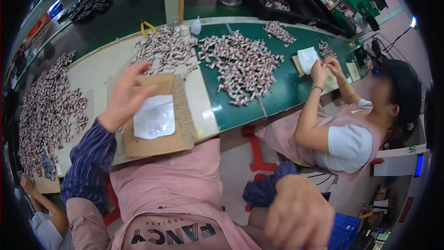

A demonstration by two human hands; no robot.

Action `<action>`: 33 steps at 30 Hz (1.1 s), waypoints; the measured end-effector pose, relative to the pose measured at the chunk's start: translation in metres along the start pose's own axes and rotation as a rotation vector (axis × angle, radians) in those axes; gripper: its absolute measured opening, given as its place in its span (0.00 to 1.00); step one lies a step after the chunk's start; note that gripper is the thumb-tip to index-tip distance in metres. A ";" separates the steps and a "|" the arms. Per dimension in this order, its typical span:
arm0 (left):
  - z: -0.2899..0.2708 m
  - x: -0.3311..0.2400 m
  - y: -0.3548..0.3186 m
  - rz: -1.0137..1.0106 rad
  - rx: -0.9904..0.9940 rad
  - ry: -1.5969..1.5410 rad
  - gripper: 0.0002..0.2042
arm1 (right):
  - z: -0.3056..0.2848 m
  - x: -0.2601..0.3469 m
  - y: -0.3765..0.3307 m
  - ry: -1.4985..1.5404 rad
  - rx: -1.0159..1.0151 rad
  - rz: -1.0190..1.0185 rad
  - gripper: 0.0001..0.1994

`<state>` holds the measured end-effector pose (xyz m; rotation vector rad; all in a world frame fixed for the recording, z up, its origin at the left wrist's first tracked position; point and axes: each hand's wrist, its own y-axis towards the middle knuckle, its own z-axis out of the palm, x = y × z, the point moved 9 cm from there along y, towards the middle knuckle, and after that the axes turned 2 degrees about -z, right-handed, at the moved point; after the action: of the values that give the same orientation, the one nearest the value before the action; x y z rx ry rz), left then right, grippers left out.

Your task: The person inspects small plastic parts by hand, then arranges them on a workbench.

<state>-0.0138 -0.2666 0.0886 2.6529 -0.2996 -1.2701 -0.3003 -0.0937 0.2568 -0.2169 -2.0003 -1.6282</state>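
My left hand (125,98), in a dark striped sleeve, hovers over the upper left of a cardboard sheet (182,115). Its thumb and fingers are apart, and nothing shows between them. On the cardboard, beside this hand, lies a white sheet (154,116) with a wrinkled, shiny middle. Just beyond the cardboard spreads a pile of small pink, white and dark pieces (169,48), whose kind I cannot make out. My right hand (300,213) is raised at the lower right, away from the table. It looks bent and blurred; its fingertips are hidden.
A larger heap of such pieces (48,106) covers the left side, and another (240,65) lies on the green tabletop (226,113). Yellow-handled pliers (148,28) and a small white bottle (196,26) stand behind. A co-worker (354,134) sits at right, beside a red stool (254,150).
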 end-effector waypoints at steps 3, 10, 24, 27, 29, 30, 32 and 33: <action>0.073 -0.027 0.053 0.178 0.176 0.107 0.32 | -0.050 0.002 -0.135 -0.799 -1.078 0.165 0.10; 0.183 -0.017 0.179 0.144 0.226 0.331 0.36 | -0.128 -0.004 -0.306 -1.907 -0.988 1.695 0.63; 0.279 -0.029 0.212 0.045 0.176 0.179 0.26 | -0.216 0.024 -0.339 -2.003 -1.131 1.290 0.57; 0.284 -0.023 0.219 -0.005 0.142 -0.012 0.29 | -0.224 0.028 -0.336 -2.031 -1.282 1.098 0.46; 0.291 -0.022 0.221 -0.085 0.173 -0.111 0.31 | -0.233 0.031 -0.338 -1.938 -1.394 0.969 0.43; 0.297 -0.023 0.221 -0.164 0.207 -0.215 0.33 | -0.235 0.035 -0.342 -1.844 -1.495 0.845 0.40; 0.297 -0.031 0.219 -0.159 0.151 -0.329 0.36 | -0.241 0.035 -0.338 -1.888 -1.517 0.778 0.33; 0.302 -0.028 0.220 -0.210 0.176 -0.463 0.35 | -0.245 0.038 -0.344 -1.772 -1.656 0.656 0.30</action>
<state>-0.2899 -0.4948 -0.0211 2.5487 -0.2046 -2.0129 -0.4119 -0.4202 0.0102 -3.1331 -0.0547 -2.1167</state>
